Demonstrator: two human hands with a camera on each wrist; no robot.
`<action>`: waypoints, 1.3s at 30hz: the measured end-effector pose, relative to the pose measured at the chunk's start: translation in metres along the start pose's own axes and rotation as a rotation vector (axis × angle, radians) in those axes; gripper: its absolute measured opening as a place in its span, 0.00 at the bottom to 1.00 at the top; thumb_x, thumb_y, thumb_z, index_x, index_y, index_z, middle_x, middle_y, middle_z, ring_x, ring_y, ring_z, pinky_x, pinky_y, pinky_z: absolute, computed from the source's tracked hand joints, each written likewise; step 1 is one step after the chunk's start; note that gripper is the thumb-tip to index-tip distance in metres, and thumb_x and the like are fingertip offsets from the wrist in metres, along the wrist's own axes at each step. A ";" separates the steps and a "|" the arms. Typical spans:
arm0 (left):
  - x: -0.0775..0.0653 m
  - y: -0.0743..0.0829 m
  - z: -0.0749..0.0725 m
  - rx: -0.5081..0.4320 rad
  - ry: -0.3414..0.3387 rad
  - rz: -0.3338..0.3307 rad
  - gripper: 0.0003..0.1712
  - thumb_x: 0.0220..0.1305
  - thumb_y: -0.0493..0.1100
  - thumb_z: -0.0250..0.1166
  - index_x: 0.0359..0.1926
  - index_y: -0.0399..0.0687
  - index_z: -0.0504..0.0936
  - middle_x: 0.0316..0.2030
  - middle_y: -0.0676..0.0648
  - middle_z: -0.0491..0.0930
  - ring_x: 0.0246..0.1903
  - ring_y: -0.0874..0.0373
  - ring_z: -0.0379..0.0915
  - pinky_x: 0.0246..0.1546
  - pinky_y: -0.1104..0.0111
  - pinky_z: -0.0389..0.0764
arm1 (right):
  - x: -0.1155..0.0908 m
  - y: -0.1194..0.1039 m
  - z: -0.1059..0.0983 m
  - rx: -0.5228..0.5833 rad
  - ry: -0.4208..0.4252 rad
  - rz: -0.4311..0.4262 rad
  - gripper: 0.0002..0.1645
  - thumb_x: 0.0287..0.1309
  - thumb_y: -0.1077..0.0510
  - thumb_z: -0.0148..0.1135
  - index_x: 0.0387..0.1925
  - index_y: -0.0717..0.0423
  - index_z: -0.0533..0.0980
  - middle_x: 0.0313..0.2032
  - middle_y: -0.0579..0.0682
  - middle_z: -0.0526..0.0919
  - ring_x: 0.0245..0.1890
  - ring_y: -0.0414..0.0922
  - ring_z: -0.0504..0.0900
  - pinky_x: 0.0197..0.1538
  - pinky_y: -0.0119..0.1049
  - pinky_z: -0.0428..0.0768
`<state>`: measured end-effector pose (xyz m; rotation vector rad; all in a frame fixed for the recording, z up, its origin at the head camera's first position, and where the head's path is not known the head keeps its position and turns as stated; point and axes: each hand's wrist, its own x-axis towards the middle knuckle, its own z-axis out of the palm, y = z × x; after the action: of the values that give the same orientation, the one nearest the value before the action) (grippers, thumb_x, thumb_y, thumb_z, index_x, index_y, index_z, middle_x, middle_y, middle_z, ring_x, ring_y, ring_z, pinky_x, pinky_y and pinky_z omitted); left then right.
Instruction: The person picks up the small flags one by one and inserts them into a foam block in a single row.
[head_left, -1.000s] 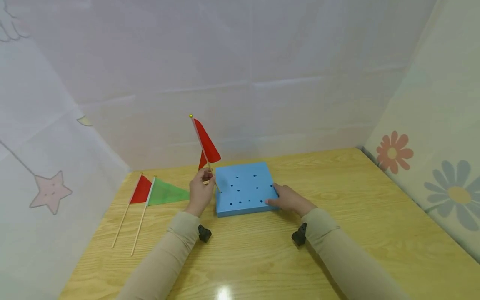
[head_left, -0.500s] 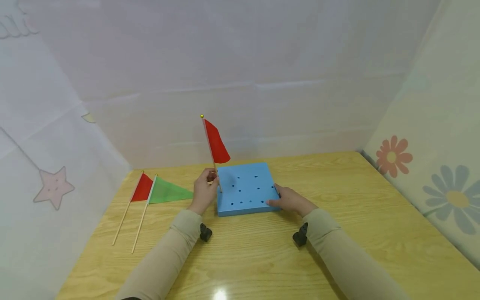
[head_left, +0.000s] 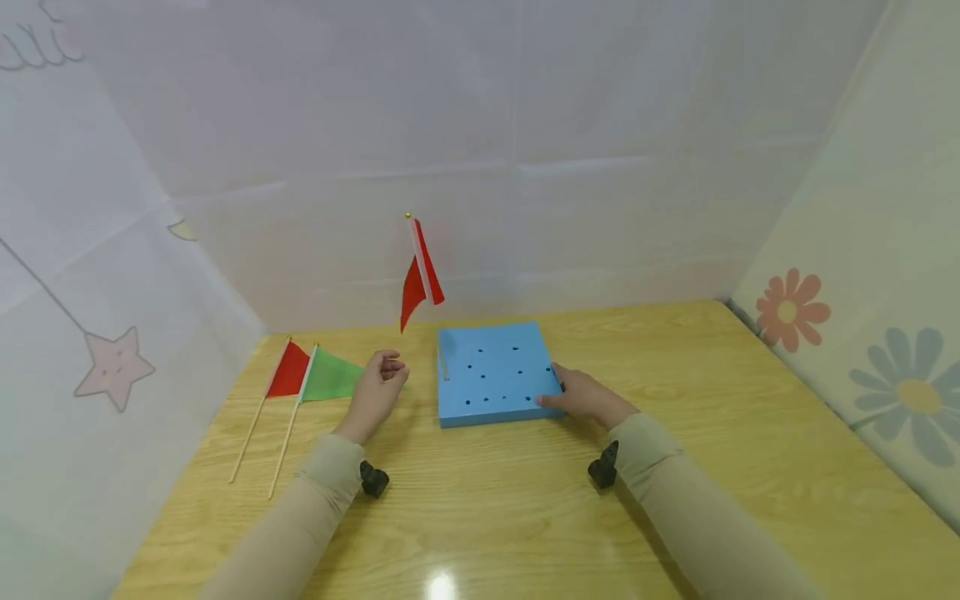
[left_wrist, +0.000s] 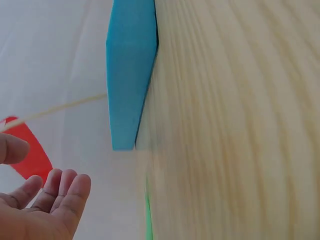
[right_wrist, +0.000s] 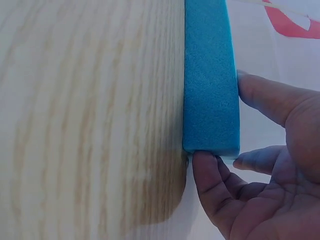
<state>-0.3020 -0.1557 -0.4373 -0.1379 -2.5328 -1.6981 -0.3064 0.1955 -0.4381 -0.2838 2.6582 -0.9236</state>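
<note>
In the head view a blue foam block [head_left: 497,335] with several small holes lies flat on the table. A red flag [head_left: 412,293] stands in a hole near its left edge, its thin stick [head_left: 445,364] leaning slightly left. My left hand [head_left: 375,396] is left of the block, fingers loosely bent and holding nothing; the left wrist view shows the flag stick [left_wrist: 65,106] beyond the fingers. With my right hand [head_left: 588,397] I hold the block's right side, thumb on top. In the right wrist view the fingertips [right_wrist: 204,162] press the block's side [right_wrist: 210,95].
Left on the wooden table [head_left: 487,508] lie another red flag [head_left: 288,373] and a green flag [head_left: 326,375], sticks toward me. The left hand overlaps the green flag's tip in the head view. A white cloth wall [head_left: 600,208] rises behind the table.
My left hand has let go of the red flag's stick and moved left, away from the block. The flag stays standing in its hole. My right hand keeps its hold on the block.
</note>
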 end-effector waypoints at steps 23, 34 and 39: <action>-0.028 -0.014 -0.073 -0.438 0.045 -0.224 0.27 0.82 0.42 0.49 0.73 0.33 0.55 0.63 0.37 0.63 0.52 0.58 0.74 0.60 0.65 0.78 | 0.001 0.004 0.001 0.086 -0.004 0.003 0.54 0.73 0.49 0.64 0.79 0.73 0.44 0.73 0.76 0.56 0.74 0.69 0.58 0.71 0.61 0.63; -0.046 -0.021 -0.100 -0.316 0.039 -0.284 0.32 0.83 0.42 0.49 0.76 0.31 0.51 0.66 0.37 0.60 0.52 0.59 0.74 0.57 0.69 0.78 | 0.001 0.002 0.002 0.097 -0.003 0.003 0.53 0.73 0.49 0.64 0.79 0.71 0.44 0.73 0.76 0.58 0.72 0.69 0.62 0.70 0.61 0.66; -0.051 -0.023 -0.111 -0.299 0.056 -0.310 0.29 0.83 0.40 0.48 0.75 0.31 0.52 0.60 0.39 0.65 0.48 0.65 0.76 0.55 0.71 0.79 | 0.000 0.003 0.001 0.090 -0.001 0.006 0.53 0.73 0.50 0.63 0.79 0.71 0.44 0.72 0.76 0.59 0.71 0.69 0.63 0.69 0.61 0.67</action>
<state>-0.2514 -0.2682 -0.4232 0.2940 -2.3406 -2.1515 -0.3066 0.1971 -0.4406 -0.2547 2.6063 -1.0378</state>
